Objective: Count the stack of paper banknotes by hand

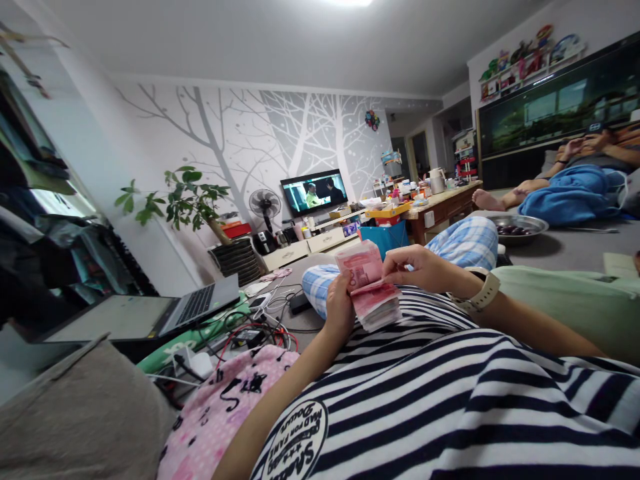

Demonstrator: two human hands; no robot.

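Note:
A thick stack of red banknotes (376, 300) rests over my striped shirt, its upper part folded up and away from the lower part. My left hand (341, 300) is closed around the left side of the stack, thumb across the notes. At the right edge, my right hand (413, 267) pinches a note between thumb and fingertips, near the fold. A watch with a pale strap (484, 291) sits on my right wrist. Beneath the stack's lower end, the paler edges of many notes show. My legs in blue checked trousers (463, 241) lie beyond the hands.
To the left are an open laptop (200, 300), tangled cables (265, 327) and a pink cat-print cloth (235, 393). A metal bowl (530, 227) of dark round items stands to the right. Farther back are a cluttered table (445, 200), a television (315, 191) and another person reclining under a blue blanket (570, 193).

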